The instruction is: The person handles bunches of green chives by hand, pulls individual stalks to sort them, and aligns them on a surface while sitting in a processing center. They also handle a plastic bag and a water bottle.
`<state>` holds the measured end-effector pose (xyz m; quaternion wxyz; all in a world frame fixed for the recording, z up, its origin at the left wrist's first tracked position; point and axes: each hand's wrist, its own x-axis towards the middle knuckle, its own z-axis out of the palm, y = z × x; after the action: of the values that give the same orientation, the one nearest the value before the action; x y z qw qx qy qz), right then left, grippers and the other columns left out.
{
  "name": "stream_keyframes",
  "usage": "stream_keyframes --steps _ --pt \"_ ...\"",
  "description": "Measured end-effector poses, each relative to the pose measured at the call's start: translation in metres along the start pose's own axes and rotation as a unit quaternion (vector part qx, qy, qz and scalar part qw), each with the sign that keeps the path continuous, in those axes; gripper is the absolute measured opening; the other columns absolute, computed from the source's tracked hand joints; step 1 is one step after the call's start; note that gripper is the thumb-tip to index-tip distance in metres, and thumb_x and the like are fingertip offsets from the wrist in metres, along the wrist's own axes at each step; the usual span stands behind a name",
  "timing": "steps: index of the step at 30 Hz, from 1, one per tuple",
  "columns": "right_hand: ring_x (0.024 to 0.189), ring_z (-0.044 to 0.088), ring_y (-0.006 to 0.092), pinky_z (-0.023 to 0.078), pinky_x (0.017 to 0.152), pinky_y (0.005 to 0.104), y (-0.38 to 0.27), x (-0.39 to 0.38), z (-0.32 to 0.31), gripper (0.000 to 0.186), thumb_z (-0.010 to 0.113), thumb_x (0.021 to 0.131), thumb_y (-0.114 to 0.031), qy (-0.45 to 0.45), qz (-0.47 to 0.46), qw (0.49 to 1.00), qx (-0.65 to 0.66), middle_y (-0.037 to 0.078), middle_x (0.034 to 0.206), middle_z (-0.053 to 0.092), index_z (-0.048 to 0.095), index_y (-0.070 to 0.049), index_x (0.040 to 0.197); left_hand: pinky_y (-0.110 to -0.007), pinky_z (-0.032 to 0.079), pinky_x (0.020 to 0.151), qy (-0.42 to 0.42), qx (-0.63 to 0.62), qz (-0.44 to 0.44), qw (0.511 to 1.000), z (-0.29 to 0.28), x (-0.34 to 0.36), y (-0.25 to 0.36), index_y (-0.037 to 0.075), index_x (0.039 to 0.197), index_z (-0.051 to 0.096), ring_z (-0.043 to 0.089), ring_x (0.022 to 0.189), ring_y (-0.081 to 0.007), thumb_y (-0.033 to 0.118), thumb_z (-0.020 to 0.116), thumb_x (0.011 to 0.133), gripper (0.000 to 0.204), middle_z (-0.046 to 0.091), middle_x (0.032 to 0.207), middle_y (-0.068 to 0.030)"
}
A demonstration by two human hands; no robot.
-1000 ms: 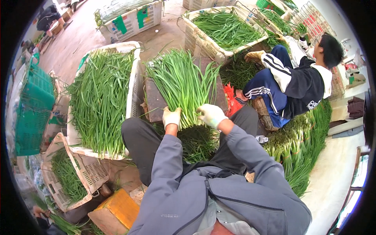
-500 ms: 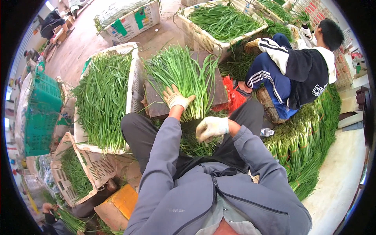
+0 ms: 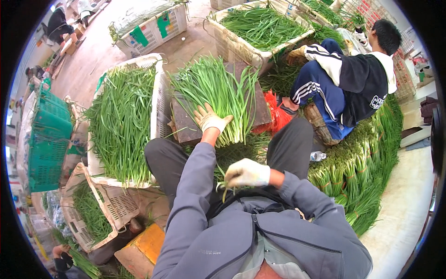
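Observation:
A loose heap of green garlic chives (image 3: 209,83) lies on a dark low board (image 3: 186,133) in front of me, stalk ends toward me. My left hand (image 3: 212,121), in a pale work glove, rests on the stalks near their lower ends, fingers spread. My right hand (image 3: 248,174), gloved too, is just above my lap, apart from the heap. Its fingers are closed on a thin green leaf (image 3: 220,185) that hangs below them. Red plastic ties (image 3: 276,110) lie at the board's right side.
A white crate (image 3: 158,100) full of chives stands to the left, another crate (image 3: 226,45) beyond the board. At right a co-worker (image 3: 360,79) sits beside tied bundles (image 3: 353,174). A yellow box (image 3: 149,242) and a plastic bottle (image 3: 318,156) are near me.
My right hand has come back toward my lap and slightly left, and a thin leaf now shows in it. My left hand stays on the chives.

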<state>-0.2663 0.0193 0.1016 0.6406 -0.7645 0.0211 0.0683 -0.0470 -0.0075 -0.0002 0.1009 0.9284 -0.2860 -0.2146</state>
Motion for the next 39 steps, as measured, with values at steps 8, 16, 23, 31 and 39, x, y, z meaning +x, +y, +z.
stream_keyframes --steps 8,16,23,31,39 --pt "0.087 0.069 0.0307 0.053 0.081 0.0387 0.059 -0.004 -0.034 0.037 0.068 0.083 -0.031 0.167 0.176 0.951 -0.192 0.016 0.091 0.072 0.072 -0.002 0.105 -0.052 0.02 0.119 0.021 -0.069 0.032 0.997 -0.011 0.001 -0.013 0.01 0.157 0.02 0.017 0.148 -0.0446 0.067 0.074 0.069 0.117 0.021 0.16 -0.0245" --pt "0.086 0.071 0.0332 0.054 0.081 0.0401 0.126 0.047 -0.113 0.044 0.068 0.082 -0.041 0.311 0.297 0.876 -0.218 0.019 0.089 0.073 0.074 0.0 0.095 -0.052 0.027 0.116 0.106 -0.063 0.083 0.989 -0.013 -0.031 0.012 0.008 0.154 0.028 0.028 0.143 -0.0442 0.054 0.074 0.077 0.1 0.032 0.155 -0.0215" --pt "0.061 0.07 0.0222 0.055 0.069 0.0356 0.103 0.025 -0.11 0.034 0.064 0.083 -0.028 0.367 0.268 0.888 -0.075 0.015 0.073 0.072 0.073 0.002 0.094 -0.046 0.039 0.109 0.149 -0.139 -0.07 0.976 -0.014 -0.036 -0.038 -0.001 0.146 0.036 0.046 0.131 -0.043 0.05 0.071 0.081 0.09 0.046 0.142 -0.0272" --pt "0.126 0.054 0.0413 0.044 0.104 0.0414 0.106 0.031 -0.114 0.108 0.065 0.076 -0.073 0.309 0.385 0.864 -0.099 0.036 0.133 0.053 0.044 0.016 0.134 -0.046 0.046 0.102 0.073 -0.139 -0.137 0.978 0.003 -0.044 -0.038 -0.006 0.14 0.04 0.054 0.122 -0.0426 0.06 0.07 0.078 0.095 0.051 0.133 -0.0311" --pt "0.11 0.061 0.045 0.049 0.094 0.0436 0.158 0.069 -0.076 0.079 0.075 0.077 -0.045 0.427 0.252 0.867 -0.053 0.036 0.114 0.061 0.046 0.014 0.121 -0.039 0.049 0.098 0.049 -0.3 0.004 0.953 0.026 -0.04 -0.008 -0.006 0.133 0.05 0.061 0.113 -0.0351 0.036 0.082 0.073 0.08 0.061 0.125 -0.0254"
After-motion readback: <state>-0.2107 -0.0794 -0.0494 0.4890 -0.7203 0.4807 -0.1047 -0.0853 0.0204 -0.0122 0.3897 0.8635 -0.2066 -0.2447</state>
